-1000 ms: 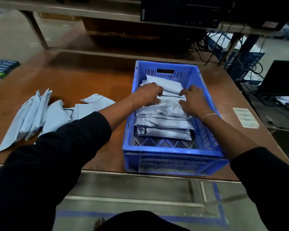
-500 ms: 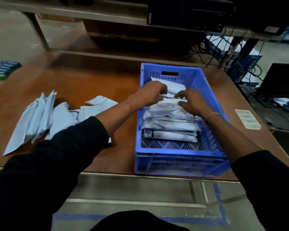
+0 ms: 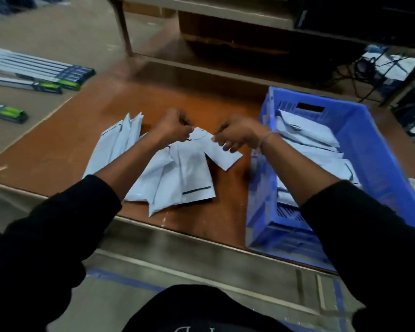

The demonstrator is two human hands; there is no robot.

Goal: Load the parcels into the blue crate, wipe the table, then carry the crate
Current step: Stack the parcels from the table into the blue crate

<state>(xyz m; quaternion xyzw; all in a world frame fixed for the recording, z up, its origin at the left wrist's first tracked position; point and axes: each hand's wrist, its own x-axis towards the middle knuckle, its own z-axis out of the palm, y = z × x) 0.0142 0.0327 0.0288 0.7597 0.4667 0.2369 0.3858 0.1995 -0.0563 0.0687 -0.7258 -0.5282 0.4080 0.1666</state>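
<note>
At the centre of the brown table, both hands work over a loose pile of pale grey parcels. Left hand: fingers curled, pinching the top edge of one parcel at about 12 o'clock of the pile. Right hand: fingers curled around the upper end of a second parcel, which slants down toward 4 o'clock and appears lifted off the pile; motion blur prevents certainty. A thin band circles the right wrist. Both forearms emerge from black sleeves entering from 7 and 5 o'clock.

Parcels still on the table: a fan of several overlapping flat bags beneath the hands, and a second cluster leaning together at 10 o'clock of the pile, just beside the left forearm.

Blue crate: stands at 3 o'clock on the table, its near corner close to the table's front edge. Several parcels already lie stacked inside it, partly hidden by the right arm. The right wrist sits just beside the crate's left wall.

Long flat boxes with green and dark ends lie on the floor at 10 o'clock, well apart from the table. A lower shelf and dark cables occupy 12 to 2 o'clock.
</note>
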